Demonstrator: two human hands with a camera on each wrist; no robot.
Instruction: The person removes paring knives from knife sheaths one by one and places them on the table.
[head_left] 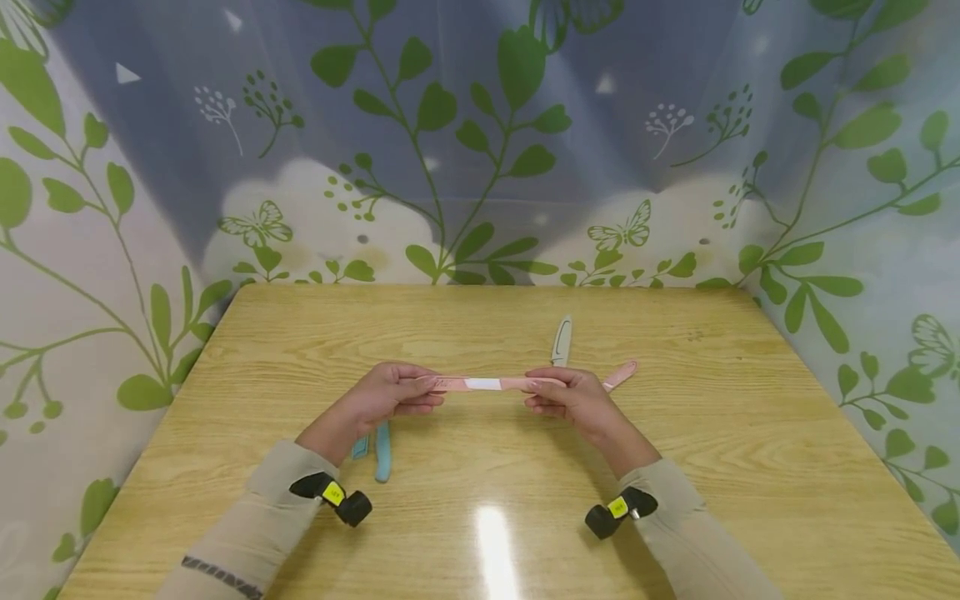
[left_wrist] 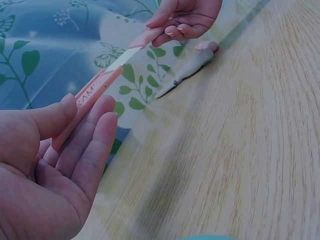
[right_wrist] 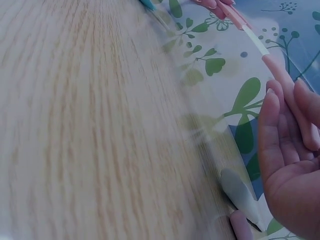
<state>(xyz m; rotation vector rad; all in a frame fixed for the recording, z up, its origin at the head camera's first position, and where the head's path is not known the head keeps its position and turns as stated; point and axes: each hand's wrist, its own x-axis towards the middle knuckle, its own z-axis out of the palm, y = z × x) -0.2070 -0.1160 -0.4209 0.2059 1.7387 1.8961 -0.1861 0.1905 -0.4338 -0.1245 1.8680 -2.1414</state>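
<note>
A small knife with a pink handle (right_wrist: pixel 278 70) and white blade (head_left: pixel 483 384) is held level above the table between both hands. My left hand (head_left: pixel 393 392) pinches the pink sheath (left_wrist: pixel 90 95), marked with dark lettering, between thumb and fingers. My right hand (head_left: pixel 577 400) grips the handle between thumb and fingers. Part of the blade shows between sheath and handle; its tip end is hidden by the sheath. Beyond my right hand lie a whitish knife-shaped piece (head_left: pixel 562 340) with a dark outline and a pink piece (head_left: pixel 621 375), partly hidden by the hand.
Two blue pieces, a long rounded one (head_left: pixel 383 452) and a flatter one (head_left: pixel 361 447), lie by my left wrist, partly covered. The wood-grain table (head_left: pixel 465 333) meets a leaf-patterned curtain (head_left: pixel 450 167) at the back and sides.
</note>
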